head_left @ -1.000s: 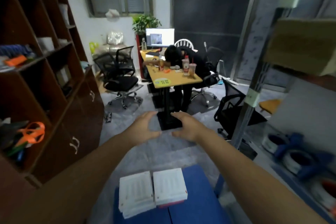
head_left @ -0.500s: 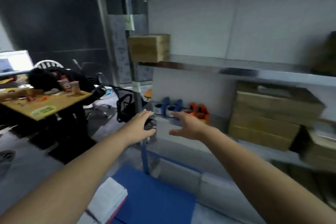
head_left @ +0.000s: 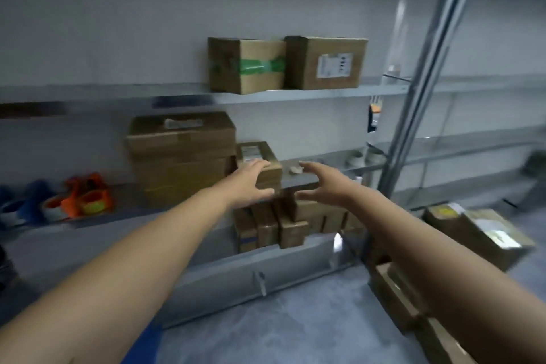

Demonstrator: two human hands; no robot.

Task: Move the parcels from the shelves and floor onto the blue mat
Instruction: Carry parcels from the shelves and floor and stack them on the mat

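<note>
A small brown parcel (head_left: 260,156) with a white label sits on the middle shelf (head_left: 331,171), beside a large stack of brown boxes (head_left: 180,154). My left hand (head_left: 251,182) lies on the parcel's near left corner, fingers spread over its top. My right hand (head_left: 322,183) hovers open just to the parcel's right, not touching it. Two more parcels stand on the upper shelf: one with green tape (head_left: 246,65) and one with a white label (head_left: 326,62). Several small boxes (head_left: 277,224) are packed on the bottom shelf. A corner of the blue mat (head_left: 141,343) shows at the bottom left.
More parcels lie on the floor at the right (head_left: 478,233) and the lower right (head_left: 396,295). Orange and blue tape rolls (head_left: 85,198) sit on the shelf at the left. A slanted metal upright (head_left: 425,74) frames the shelving on the right.
My view has swung right, from the desk and mat to the shelving. Both hands moved along the shelf and now reach the small parcel, with the left hand touching it.
</note>
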